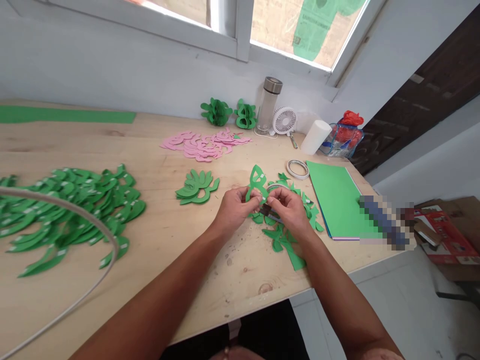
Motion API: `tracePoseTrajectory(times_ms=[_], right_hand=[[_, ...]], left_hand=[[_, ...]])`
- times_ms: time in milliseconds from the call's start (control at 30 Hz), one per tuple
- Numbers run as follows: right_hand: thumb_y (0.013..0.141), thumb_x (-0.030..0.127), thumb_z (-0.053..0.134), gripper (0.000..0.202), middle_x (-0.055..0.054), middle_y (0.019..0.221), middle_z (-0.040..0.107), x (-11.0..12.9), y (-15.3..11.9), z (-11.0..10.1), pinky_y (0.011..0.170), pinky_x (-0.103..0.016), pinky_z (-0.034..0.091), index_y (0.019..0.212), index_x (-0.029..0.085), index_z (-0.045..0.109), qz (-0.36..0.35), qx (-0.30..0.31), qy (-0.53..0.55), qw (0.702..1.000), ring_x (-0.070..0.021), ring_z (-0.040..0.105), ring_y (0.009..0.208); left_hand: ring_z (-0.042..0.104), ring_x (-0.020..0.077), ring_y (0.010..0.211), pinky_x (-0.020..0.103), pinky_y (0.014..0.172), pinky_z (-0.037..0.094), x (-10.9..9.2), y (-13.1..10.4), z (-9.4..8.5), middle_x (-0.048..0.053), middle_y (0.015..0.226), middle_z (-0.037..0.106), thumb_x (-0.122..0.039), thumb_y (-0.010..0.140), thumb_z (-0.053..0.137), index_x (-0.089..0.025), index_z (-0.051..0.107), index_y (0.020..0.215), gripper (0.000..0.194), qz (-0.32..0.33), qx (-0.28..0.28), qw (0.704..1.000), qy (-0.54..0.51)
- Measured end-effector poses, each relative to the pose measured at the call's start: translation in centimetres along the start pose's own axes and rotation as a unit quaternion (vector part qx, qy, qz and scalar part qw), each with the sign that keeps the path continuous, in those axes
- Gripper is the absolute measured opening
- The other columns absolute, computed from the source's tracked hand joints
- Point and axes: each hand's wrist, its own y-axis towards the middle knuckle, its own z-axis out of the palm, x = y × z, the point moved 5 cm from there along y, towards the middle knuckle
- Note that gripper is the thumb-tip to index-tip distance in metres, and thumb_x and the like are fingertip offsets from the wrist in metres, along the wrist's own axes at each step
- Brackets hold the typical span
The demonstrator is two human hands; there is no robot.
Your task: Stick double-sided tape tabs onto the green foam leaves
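Note:
A green paper cutout (257, 176) with oval holes and small white patches stands upright between my hands. My left hand (238, 207) pinches its lower left part between thumb and fingers. At its lower right edge, the thumb and fingers of my right hand (289, 206) are closed together; whether a small bit of tape is also between them is hidden. Green paper scraps (277, 235) lie under and around the hands, with a dark object partly covered among them. Left of my hands rests a small stack of green cutouts (197, 189).
A large heap of green cutouts (75, 205) lies left, behind a curved pale cable (108, 235). Pink cutouts (202, 146), folded green paper shapes (216, 112), a glass bottle (267, 107) and a small fan (285, 120) stand farther back. Right are a tape roll (298, 169) and green sheets (339, 200).

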Motion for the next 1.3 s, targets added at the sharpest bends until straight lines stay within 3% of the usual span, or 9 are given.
tracePoseTrajectory(times_ms=[233, 433, 667, 900, 1067, 1300], right_hand=[[0.077, 0.034, 0.059, 0.018, 0.002, 0.065, 0.053, 1.1, -0.1, -0.4, 0.058, -0.025, 0.04, 0.069, 0.02, 0.053, -0.027, -0.021, 0.019, 0.999, -0.0119, 0.048, 0.06], [0.078, 0.038, 0.06, 0.019, 0.001, 0.069, 0.054, 0.0, 0.0, 0.2, 0.057, -0.025, 0.041, 0.076, 0.02, 0.055, -0.011, 0.022, 0.006, 1.0, -0.0127, 0.05, 0.061], [0.077, 0.036, 0.06, 0.021, 0.004, 0.06, 0.047, -0.4, -0.1, 0.5, 0.052, -0.025, 0.036, 0.067, 0.021, 0.049, -0.012, 0.047, 0.0, 0.999, -0.0112, 0.042, 0.053], [0.077, 0.028, 0.058, 0.018, 0.005, 0.058, 0.039, -0.2, 0.0, 0.3, 0.05, -0.024, 0.03, 0.065, 0.021, 0.047, -0.033, 0.039, -0.033, 0.998, -0.0102, 0.036, 0.052], [0.077, 0.025, 0.057, 0.017, 0.005, 0.058, 0.04, -0.1, -0.1, 0.4, 0.051, -0.025, 0.031, 0.064, 0.021, 0.047, -0.036, 0.05, -0.04, 0.997, -0.0103, 0.038, 0.053], [0.078, 0.027, 0.058, 0.015, 0.005, 0.059, 0.043, -0.1, -0.2, 0.7, 0.053, -0.025, 0.036, 0.068, 0.02, 0.05, -0.008, 0.066, -0.002, 0.998, -0.0109, 0.043, 0.054]], left_hand=[[0.054, 0.0116, 0.052, 0.025, 0.055, 0.045, -0.3, -0.1, -0.2, -0.003, 0.053, 0.056, -0.028, 0.065, 0.066, -0.016, 0.059, 0.064, 0.014, -0.008, -0.018, 1.0, -0.016], [0.053, 0.011, 0.052, 0.024, 0.054, 0.044, -0.2, -0.1, 0.0, -0.003, 0.055, 0.055, -0.029, 0.066, 0.066, -0.016, 0.06, 0.064, 0.015, -0.001, -0.002, 1.0, -0.017], [0.053, 0.0103, 0.053, 0.023, 0.052, 0.044, -0.2, -0.3, 0.4, -0.003, 0.058, 0.055, -0.027, 0.066, 0.067, -0.016, 0.059, 0.062, 0.015, -0.008, 0.013, 0.999, -0.031], [0.061, 0.0141, 0.066, 0.025, 0.059, 0.049, -0.5, -0.3, 0.0, 0.002, 0.076, 0.067, -0.033, 0.064, 0.07, -0.015, 0.063, 0.081, 0.026, -0.021, -0.021, 0.996, -0.084], [0.06, 0.0138, 0.065, 0.026, 0.068, 0.049, -0.8, -0.2, -0.3, 0.001, 0.065, 0.065, -0.03, 0.066, 0.068, -0.015, 0.063, 0.071, 0.016, -0.007, -0.037, 0.996, -0.076], [0.057, 0.0138, 0.059, 0.027, 0.064, 0.046, -0.4, 0.0, -0.5, 0.001, 0.061, 0.065, -0.031, 0.064, 0.068, -0.015, 0.064, 0.065, 0.017, -0.007, -0.047, 0.995, -0.087]])
